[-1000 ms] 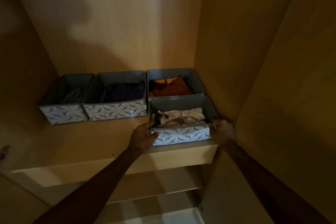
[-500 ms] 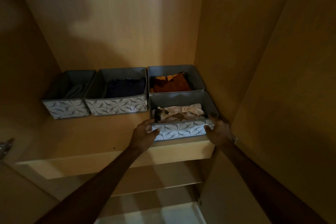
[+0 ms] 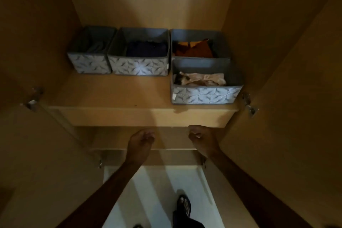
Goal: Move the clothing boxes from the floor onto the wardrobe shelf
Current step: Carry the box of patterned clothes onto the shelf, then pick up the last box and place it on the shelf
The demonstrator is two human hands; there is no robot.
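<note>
**Item 1, front box** [image 3: 205,95]: patterned fabric box with pale clothing inside. It stands on the wardrobe shelf [image 3: 111,90] at the front right corner, its front panel almost level with the shelf lip. I judge it placed. I would only check that it sits flat and fully on the board, and press it toward 12 o'clock if any of the base overhangs.

**Item 2, left grip** [image 3: 141,139] **and right grip** [image 3: 201,138]: below the shelf lip, at 7 and 6 o'clock of the front box and apart from it. Fingers are loosely curled, with nothing in either.

**Item 3, orange-clothing box** [image 3: 196,33]: at 12 o'clock of the front box, walls touching, so I read no room to push deeper.

**Item 4, navy-clothing box** [image 3: 138,66] **and grey-clothing box** [image 3: 90,65]: at 10 o'clock, side by side and touching, toward the back.

**Item 5, bare shelf:** at 9 o'clock of the front box, in front of the navy-clothing box. I would set any further box here. I see none on the visible floor [image 3: 157,200].

**In the way:**
- The right hinge [image 3: 249,103] sits just beside the front box's corner at 3 o'clock.
- The left hinge [image 3: 34,98] is at the far side. Either hinge could catch a knuckle or a fabric wall.
- The lower shelf [image 3: 109,139] lies under the grips.
- A sandalled foot [image 3: 183,207] is on the floor at 6 o'clock.
</note>
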